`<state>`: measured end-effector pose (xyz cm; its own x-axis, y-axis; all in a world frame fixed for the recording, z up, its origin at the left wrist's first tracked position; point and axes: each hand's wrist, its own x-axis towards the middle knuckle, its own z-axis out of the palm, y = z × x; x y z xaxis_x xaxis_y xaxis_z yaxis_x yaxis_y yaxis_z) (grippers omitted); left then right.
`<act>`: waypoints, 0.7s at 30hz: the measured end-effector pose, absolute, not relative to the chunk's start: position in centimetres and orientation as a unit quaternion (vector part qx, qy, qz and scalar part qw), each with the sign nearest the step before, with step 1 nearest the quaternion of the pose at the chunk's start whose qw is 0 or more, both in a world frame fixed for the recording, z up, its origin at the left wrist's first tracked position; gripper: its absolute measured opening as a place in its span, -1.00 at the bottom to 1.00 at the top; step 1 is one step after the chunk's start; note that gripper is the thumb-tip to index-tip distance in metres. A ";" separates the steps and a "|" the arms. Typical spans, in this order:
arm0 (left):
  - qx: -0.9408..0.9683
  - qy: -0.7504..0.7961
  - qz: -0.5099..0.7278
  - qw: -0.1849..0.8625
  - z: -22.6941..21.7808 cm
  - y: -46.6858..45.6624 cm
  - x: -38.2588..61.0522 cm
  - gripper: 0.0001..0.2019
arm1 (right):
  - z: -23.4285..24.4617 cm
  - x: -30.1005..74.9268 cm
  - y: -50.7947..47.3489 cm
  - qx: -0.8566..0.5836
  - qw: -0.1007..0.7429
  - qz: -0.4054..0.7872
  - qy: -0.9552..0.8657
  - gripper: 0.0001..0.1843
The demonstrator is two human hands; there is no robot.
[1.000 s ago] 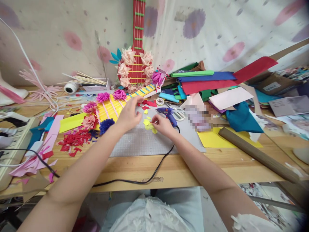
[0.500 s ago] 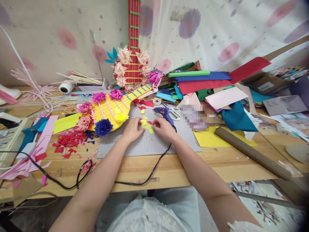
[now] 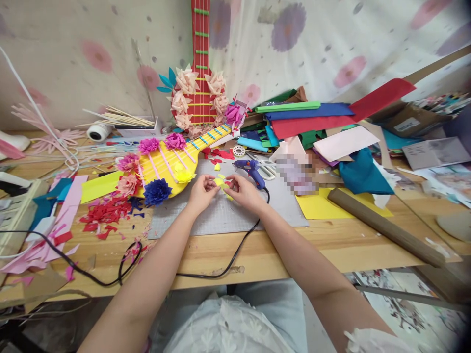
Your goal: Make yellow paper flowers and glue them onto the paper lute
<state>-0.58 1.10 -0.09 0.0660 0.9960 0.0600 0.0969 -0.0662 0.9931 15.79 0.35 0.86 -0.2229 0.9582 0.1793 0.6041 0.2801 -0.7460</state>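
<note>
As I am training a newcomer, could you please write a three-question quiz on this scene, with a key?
1. What colour is the thin piece between the left hand and right hand: (a) blue, (b) yellow, (c) white?
2. True or false: the red instrument stands behind the yellow instrument.
3. Fill in: the corded tool on the grey mat is a ____.

Key: 1. b; 2. true; 3. glue gun.

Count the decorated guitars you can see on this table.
2. The red guitar stands upright at the back; the yellow guitar lies in front of it, left of the left hand.
</note>
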 end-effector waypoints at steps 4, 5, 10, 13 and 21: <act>0.518 0.477 0.495 0.510 0.2 1.0 -0.3 -0.68 | 0.9 15.4 0.6 -0.533 0.323 0.324 -0.712 -0.79; 0.522 0.476 0.496 0.505 0.2 0.9 -0.3 -0.68 | 0.9 15.4 0.7 -0.533 0.324 0.326 -0.710 -0.82; 0.537 0.491 0.473 0.497 0.2 0.7 -0.2 -0.78 | 0.9 15.2 0.7 -0.528 0.329 0.338 -0.707 -0.82; 0.508 0.518 0.484 0.489 0.2 0.8 -0.2 -0.85 | 1.7 16.0 0.6 -0.519 0.328 0.339 -0.713 -0.79; 0.409 0.549 0.520 0.510 0.3 1.3 -0.3 -0.83 | 4.9 23.7 1.2 -0.665 0.219 0.252 -0.668 -0.53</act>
<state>-0.26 1.32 0.34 -0.1445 0.9804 -0.1339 -0.0814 0.1231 0.9891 23.69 1.15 4.88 -0.0201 0.9989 -0.0427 0.7786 -0.0111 -0.6274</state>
